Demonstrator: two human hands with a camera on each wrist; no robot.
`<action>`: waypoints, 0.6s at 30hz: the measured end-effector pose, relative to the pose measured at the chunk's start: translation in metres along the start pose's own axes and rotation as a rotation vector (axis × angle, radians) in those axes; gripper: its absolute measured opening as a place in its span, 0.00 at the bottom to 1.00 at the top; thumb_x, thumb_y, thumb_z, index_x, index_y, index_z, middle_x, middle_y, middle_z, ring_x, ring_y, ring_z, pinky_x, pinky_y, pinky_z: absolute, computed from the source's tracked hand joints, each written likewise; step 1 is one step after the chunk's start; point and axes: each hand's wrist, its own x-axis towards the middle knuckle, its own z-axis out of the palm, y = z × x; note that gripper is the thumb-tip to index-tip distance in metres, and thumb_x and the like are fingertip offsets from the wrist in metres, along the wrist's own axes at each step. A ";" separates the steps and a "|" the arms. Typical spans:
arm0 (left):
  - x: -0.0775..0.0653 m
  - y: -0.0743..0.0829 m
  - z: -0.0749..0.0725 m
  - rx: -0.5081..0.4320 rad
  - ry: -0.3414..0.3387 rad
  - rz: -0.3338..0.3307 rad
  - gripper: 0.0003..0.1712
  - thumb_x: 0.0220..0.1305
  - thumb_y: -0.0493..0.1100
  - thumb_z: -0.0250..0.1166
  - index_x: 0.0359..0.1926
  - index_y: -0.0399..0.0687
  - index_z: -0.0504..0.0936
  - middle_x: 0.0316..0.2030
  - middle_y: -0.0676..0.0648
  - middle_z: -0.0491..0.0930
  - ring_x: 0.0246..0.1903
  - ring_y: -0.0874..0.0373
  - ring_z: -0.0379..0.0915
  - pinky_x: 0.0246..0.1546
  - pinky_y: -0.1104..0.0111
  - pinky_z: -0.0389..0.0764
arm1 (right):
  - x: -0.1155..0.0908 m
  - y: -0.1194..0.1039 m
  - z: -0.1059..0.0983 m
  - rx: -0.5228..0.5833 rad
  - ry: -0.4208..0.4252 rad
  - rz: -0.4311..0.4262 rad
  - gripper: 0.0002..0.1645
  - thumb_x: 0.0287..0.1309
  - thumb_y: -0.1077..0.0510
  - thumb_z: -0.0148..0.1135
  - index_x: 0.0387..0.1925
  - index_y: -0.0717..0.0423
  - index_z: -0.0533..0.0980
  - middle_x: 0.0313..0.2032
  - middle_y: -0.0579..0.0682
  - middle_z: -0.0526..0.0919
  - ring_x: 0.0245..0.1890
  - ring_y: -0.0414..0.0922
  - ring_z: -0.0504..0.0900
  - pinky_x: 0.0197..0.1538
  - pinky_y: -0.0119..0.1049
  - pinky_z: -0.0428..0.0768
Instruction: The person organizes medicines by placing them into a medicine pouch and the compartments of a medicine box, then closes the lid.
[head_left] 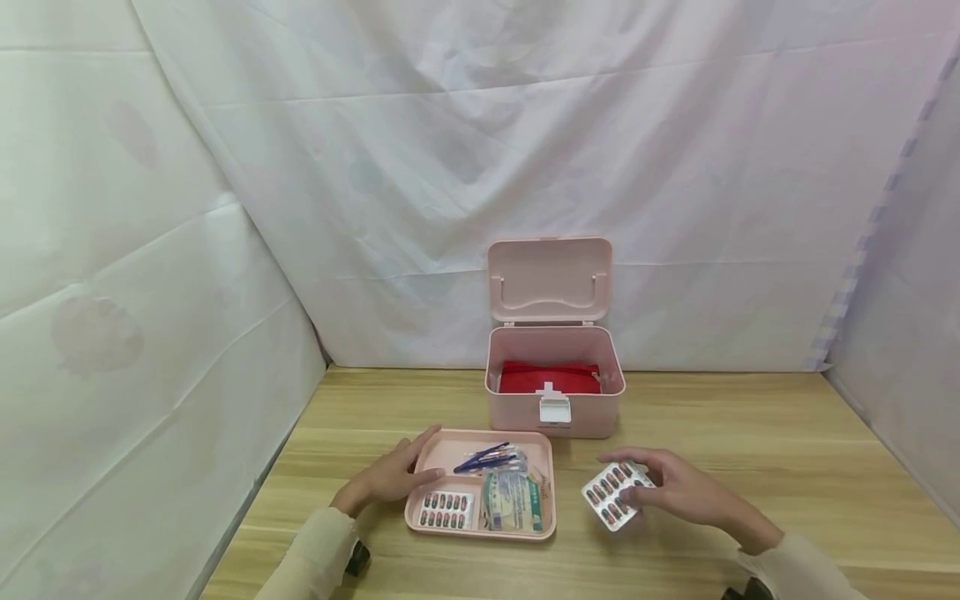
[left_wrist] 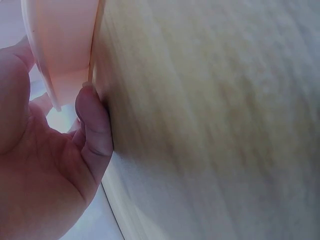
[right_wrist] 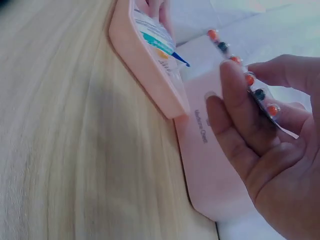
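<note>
A pink compartment tray (head_left: 457,450) lies on the table, holding a blister pack of capsules (head_left: 446,510), blue-tipped thin items (head_left: 487,458) in clear wrap and a printed plastic packet (head_left: 512,502). My left hand (head_left: 393,475) grips its left edge, thumb over the rim and other fingers along the outside. To the tray's right, my right hand (head_left: 675,487) pinches a second capsule blister pack (head_left: 611,493) between thumb and fingers, held tilted above the table. In the right wrist view that blister pack (right_wrist: 250,80) shows edge-on, with red and dark capsules.
Behind the tray stands a pink medicine chest (head_left: 517,414), its lid (head_left: 551,279) raised and a red zippered pouch (head_left: 547,377) inside. A white latch (head_left: 555,407) hangs at its front. White cloth (head_left: 420,183) closes off the back and sides of the wooden table (head_left: 735,433).
</note>
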 end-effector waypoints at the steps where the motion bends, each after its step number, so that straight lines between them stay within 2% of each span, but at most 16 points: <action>1: 0.000 0.000 0.000 0.000 -0.001 -0.001 0.47 0.63 0.66 0.62 0.78 0.72 0.50 0.41 0.45 0.68 0.39 0.51 0.67 0.45 0.50 0.72 | 0.001 -0.001 0.001 -0.005 0.010 0.005 0.27 0.64 0.57 0.64 0.64 0.56 0.73 0.48 0.57 0.81 0.39 0.38 0.79 0.41 0.31 0.79; 6: 0.001 -0.001 0.000 0.001 0.003 0.000 0.47 0.63 0.66 0.62 0.78 0.71 0.50 0.41 0.45 0.68 0.39 0.51 0.67 0.45 0.50 0.72 | 0.010 -0.006 0.010 -0.009 0.026 0.011 0.29 0.64 0.55 0.65 0.65 0.55 0.73 0.50 0.56 0.80 0.38 0.38 0.79 0.40 0.32 0.80; 9: 0.001 0.000 0.000 0.000 0.010 0.002 0.47 0.63 0.67 0.62 0.78 0.71 0.51 0.41 0.45 0.68 0.39 0.51 0.68 0.45 0.49 0.72 | 0.016 -0.011 0.017 0.000 0.020 -0.006 0.27 0.64 0.56 0.64 0.64 0.54 0.74 0.45 0.54 0.81 0.36 0.38 0.80 0.38 0.32 0.81; 14: 0.001 0.000 0.001 -0.003 0.010 0.005 0.48 0.62 0.67 0.63 0.78 0.71 0.51 0.41 0.45 0.68 0.41 0.50 0.68 0.48 0.47 0.72 | 0.025 -0.020 0.031 0.064 -0.011 -0.071 0.26 0.64 0.60 0.63 0.62 0.63 0.73 0.38 0.54 0.82 0.33 0.39 0.83 0.35 0.34 0.83; 18: 0.000 0.000 0.001 -0.002 0.011 0.012 0.47 0.63 0.66 0.63 0.78 0.70 0.51 0.41 0.45 0.68 0.41 0.50 0.68 0.48 0.47 0.73 | 0.033 -0.029 0.040 0.042 0.004 -0.038 0.24 0.65 0.57 0.63 0.62 0.57 0.75 0.39 0.51 0.82 0.35 0.38 0.81 0.37 0.31 0.80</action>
